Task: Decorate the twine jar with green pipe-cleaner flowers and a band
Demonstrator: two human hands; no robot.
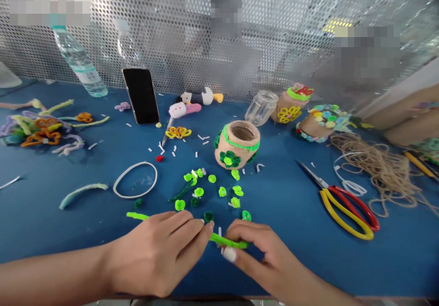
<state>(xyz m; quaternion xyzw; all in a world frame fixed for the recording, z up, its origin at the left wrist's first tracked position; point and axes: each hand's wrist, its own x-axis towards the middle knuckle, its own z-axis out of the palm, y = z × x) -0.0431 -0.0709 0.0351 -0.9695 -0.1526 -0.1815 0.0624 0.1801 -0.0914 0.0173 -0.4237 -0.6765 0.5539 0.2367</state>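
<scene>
A bright green pipe cleaner (229, 241) runs through both hands low over the blue table. My left hand (164, 246) is closed on its middle, and the left end sticks out past the knuckles. Thumb and fingers of my right hand (257, 251) close round the right end. Just beyond the hands lie several small coiled green pieces (199, 192), some light and some dark. Behind these stands a twine-wrapped jar (236, 147) with a green band round its neck and a green flower on its side.
Red-and-yellow scissors (346, 205) and a heap of twine (384, 173) lie at right. A white ring (115, 189) and a pale pipe cleaner (82, 194) are at left. A phone (141, 96), a water bottle (80, 63) and a glass jar (261, 108) stand behind.
</scene>
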